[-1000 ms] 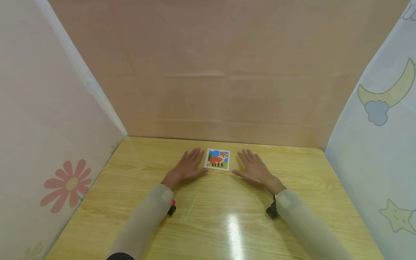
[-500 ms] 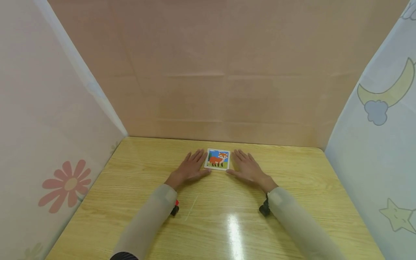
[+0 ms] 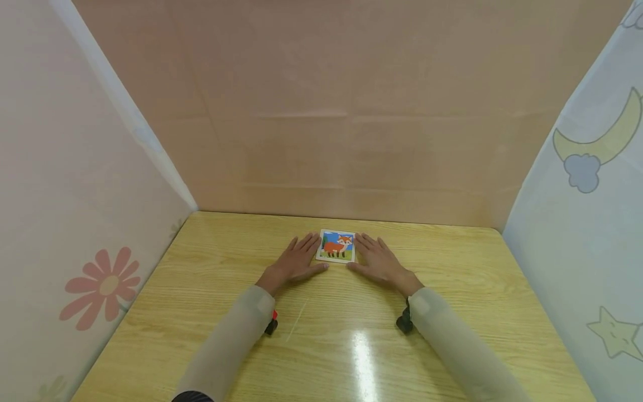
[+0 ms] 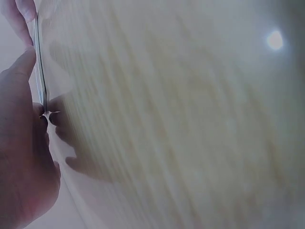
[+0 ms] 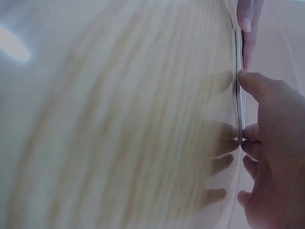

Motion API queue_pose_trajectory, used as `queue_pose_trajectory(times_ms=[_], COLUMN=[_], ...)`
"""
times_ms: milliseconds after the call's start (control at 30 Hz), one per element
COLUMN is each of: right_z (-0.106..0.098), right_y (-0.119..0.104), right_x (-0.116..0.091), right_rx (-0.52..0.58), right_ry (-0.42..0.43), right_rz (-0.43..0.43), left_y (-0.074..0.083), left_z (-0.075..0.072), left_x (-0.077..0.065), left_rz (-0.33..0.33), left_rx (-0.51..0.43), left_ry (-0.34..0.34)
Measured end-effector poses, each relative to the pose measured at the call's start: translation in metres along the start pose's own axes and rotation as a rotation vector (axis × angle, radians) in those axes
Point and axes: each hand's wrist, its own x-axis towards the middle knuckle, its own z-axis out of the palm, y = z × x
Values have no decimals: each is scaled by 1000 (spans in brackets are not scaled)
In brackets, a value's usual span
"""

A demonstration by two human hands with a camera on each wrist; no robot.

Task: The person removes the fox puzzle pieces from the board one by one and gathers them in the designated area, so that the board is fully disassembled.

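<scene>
A small square fox picture board (image 3: 336,247) with a white border lies flat near the table's far edge. My left hand (image 3: 296,259) lies along its left side, fingers extended and tips at the edge, the thumb by the near left corner. On the other side, my right hand (image 3: 379,261) has straight fingertips at the right edge and its thumb at the near right corner. From the wrists, the board (image 4: 39,62) appears edge-on as a thin slab, with the left hand (image 4: 24,148) and the right hand (image 5: 281,148) close against it.
The wood-grain table (image 3: 321,335) is glossy, with a bright light reflection near its front. A brown paper-like wall (image 3: 321,139) stands behind it. Pale printed curtains, the left one (image 3: 75,195) with a flower, flank both sides.
My right hand has moved left from beside the board up to its right edge. The left hand has shifted slightly right to the left edge. The board looks unmoved.
</scene>
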Motion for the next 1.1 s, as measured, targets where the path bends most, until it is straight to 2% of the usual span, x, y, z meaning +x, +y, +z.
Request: queue_pose_trajectory(times_ms=[400, 733, 1100], right_z=[1, -1, -1], right_y=[2, 3, 2], right_x=[-1, -11, -25], right_rx=[-7, -45, -57], right_ry=[-5, 2, 8], right_rz=[-16, -38, -63], left_y=[4, 11, 18], left_z=[-1, -7, 0], left_x=[-3, -13, -19], left_rz=[14, 65, 96], left_rx=[2, 1, 44], left_ry=[-11, 1, 20])
